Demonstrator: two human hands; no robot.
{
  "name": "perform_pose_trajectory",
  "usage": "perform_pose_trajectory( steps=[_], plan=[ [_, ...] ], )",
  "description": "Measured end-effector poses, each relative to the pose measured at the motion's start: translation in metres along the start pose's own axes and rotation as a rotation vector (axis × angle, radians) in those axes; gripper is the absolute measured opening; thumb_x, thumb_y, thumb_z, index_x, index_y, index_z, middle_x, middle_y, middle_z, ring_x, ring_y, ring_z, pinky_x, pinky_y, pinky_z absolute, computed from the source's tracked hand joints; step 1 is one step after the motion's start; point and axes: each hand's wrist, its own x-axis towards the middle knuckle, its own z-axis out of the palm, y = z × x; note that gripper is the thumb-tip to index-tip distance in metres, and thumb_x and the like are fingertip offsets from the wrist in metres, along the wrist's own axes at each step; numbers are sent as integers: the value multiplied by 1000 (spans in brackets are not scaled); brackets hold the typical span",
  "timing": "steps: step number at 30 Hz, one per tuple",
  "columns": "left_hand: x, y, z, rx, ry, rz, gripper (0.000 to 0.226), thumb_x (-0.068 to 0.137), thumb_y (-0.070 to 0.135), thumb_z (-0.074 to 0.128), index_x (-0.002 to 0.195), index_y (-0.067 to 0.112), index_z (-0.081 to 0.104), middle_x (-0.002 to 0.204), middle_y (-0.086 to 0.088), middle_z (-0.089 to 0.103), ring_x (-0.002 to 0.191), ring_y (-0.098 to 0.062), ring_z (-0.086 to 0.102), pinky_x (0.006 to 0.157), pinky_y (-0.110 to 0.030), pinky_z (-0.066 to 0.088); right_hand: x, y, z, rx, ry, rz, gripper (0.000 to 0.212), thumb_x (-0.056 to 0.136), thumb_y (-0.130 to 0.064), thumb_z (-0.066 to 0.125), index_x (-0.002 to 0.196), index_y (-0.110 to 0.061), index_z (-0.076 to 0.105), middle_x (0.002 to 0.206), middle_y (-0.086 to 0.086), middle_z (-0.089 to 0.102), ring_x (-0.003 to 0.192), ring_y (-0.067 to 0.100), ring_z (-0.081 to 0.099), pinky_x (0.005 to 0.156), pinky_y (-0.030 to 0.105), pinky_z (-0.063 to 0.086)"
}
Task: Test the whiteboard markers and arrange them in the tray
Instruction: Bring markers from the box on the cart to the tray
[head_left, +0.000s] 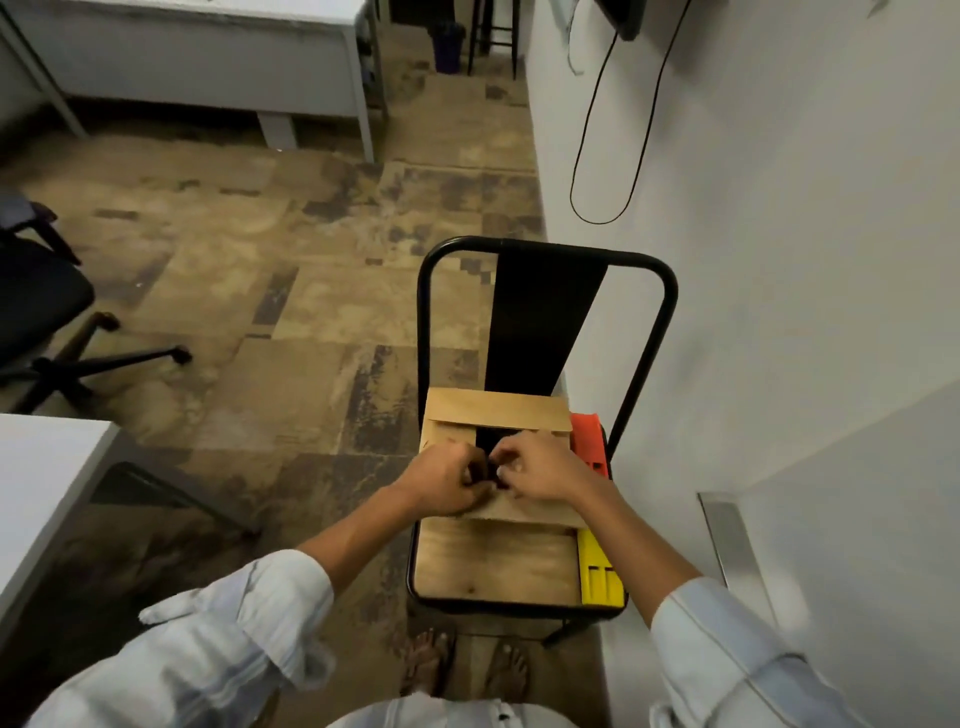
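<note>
Between the curled fingers of the left hand (451, 480) and right hand (540, 470) a small dark object (488, 475) is mostly hidden, too covered to identify, and both hands hide the cardboard box's (498, 415) middle beneath them.

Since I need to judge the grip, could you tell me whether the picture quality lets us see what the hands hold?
Head view: dim, soft lighting; the small dark object between the left hand and right hand is too dark and blurred to identify; wide-angle distortion bends the black metal chair frame.
</note>
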Motion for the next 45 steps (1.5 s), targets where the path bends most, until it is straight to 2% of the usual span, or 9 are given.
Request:
perform_pose_trajectory(
  steps=[5, 8, 11, 18, 26, 32, 37, 41, 45],
  plan=[
    [18, 4, -4, 415, -143, -29, 94, 69, 69, 62, 147, 28, 29, 140, -2, 46, 120, -29, 50, 90, -41, 48, 2, 7, 18, -466, -32, 23, 32, 94, -34, 50, 119, -18, 63, 119, 11, 64, 109, 31, 60, 86, 42, 50],
    [25, 5, -8, 451, -119, -142, 137, 54, 80, 67, 151, 28, -14, 149, -8, 39, 127, -33, 43, 97, -46, 46, -6, 5, 4, -529, 93, 88, 28, 93, -27, 57, 118, -16, 62, 112, 10, 65, 100, 28, 63, 78, 38, 49],
    [25, 6, -12, 369, -64, -251, 153, 43, 78, 75, 145, 33, -29, 151, -8, 34, 132, -34, 38, 102, -49, 44, -11, 13, -29, -561, 151, 200, 19, 90, -16, 62, 108, -12, 64, 100, 8, 65, 82, 22, 60, 68, 32, 46],
    [37, 22, 0, 751, -218, -17, 116, 55, 86, 59, 151, 34, 20, 161, -12, -2, 145, -41, 3, 111, -59, 22, -4, 33, -67, -392, -22, 388, 34, 85, -23, 70, 115, -9, 61, 104, 8, 61, 103, 26, 60, 97, 38, 49],
    [37, 34, -14, 624, -108, -125, 118, 49, 77, 74, 142, 15, 35, 160, -17, 1, 144, -40, 13, 112, -55, 30, 30, 43, -4, -135, -73, 529, 32, 89, -10, 64, 120, -8, 58, 99, 9, 60, 74, 18, 59, 58, 27, 49],
    [40, 32, -13, 701, -93, -90, 129, 51, 80, 69, 149, 7, 26, 162, -17, -2, 149, -37, -3, 119, -54, 13, 54, 46, 25, 108, 6, 631, 47, 83, -9, 72, 125, -9, 53, 120, 14, 59, 106, 31, 63, 68, 32, 57],
    [27, 19, -20, 423, 16, -45, 111, 50, 78, 72, 132, 9, 43, 163, -14, 1, 150, -29, -1, 118, -41, 25, 63, 52, 40, 121, 83, 604, 52, 89, -4, 60, 137, 3, 42, 136, 22, 49, 125, 35, 50, 100, 39, 45],
    [12, 0, -26, 332, 151, 35, 95, 46, 85, 67, 106, 13, 49, 162, -13, 9, 151, -26, 5, 103, -35, 43, 71, 55, 45, 80, 98, 581, 67, 88, -1, 64, 146, -6, 29, 133, 17, 52, 121, 31, 56, 95, 36, 52],
    [8, -4, -34, 342, 191, 70, 93, 48, 86, 66, 101, 12, 49, 161, -16, 13, 150, -29, 8, 97, -34, 47, 73, 45, 46, -47, 8, 450, 47, 89, -7, 65, 132, -12, 48, 118, 10, 57, 105, 26, 59, 86, 34, 52]
  ],
)
